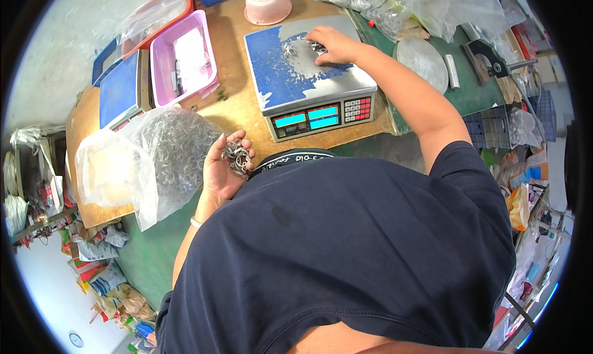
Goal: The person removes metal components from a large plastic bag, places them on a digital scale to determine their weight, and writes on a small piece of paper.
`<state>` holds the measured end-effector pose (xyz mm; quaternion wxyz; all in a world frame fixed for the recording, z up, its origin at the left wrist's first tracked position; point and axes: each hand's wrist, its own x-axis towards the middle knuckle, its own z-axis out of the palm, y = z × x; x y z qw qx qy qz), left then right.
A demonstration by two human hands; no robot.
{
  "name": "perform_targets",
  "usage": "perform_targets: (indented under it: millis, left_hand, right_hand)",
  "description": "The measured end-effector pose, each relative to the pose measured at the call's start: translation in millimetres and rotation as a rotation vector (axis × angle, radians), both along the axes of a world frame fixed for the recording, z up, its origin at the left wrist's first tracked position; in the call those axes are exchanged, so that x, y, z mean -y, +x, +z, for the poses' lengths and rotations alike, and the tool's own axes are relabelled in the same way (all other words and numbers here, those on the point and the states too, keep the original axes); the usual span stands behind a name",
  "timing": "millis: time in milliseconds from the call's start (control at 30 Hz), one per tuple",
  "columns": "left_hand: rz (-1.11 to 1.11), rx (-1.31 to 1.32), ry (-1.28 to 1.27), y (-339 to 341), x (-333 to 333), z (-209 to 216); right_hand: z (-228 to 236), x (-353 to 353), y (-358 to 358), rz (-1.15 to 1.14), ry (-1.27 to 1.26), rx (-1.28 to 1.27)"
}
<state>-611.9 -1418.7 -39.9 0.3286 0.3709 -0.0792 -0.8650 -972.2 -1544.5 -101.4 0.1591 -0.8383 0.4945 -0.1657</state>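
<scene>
My left hand (223, 176) is cupped, palm up, around a handful of small silver metal rings (237, 156). It is beside a clear plastic bag (176, 147) stuffed with many similar curled metal pieces. My right hand (336, 45) is over the worn blue and bare-metal pan of a digital weighing scale (278, 82). Its fingers are curled round a small cluster of metal pieces (317, 47) at the pan's surface. Left of those fingers, a smaller group of metal pieces (289, 49) lies on the pan. Both of the scale's displays are lit.
A pink upturned bowl (267, 5) is behind the scale. To the left are a purple tray (207, 57), a second blue-topped scale (120, 88) and a red bin (185, 8). At right, a round metal disc (422, 63), a short metal cylinder (452, 71) and plastic bags (432, 11) occupy a green surface.
</scene>
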Motion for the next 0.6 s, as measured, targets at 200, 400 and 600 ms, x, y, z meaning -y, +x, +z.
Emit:
perform_targets:
  millis: [200,400,600]
  left_hand:
    - [-0.026,-0.028,-0.008,-3,2,-2]
    - [-0.009,0.000,0.008,-5,1,0]
    - [0.012,0.058,0.022,-11,1,1]
  right_hand:
    - [7,-12,-14,-0.016,0.002,0.039]
    - [11,-34,-44,-0.151,-0.088,0.102]
    - [10,-68,-63,-0.499,-0.019,0.229]
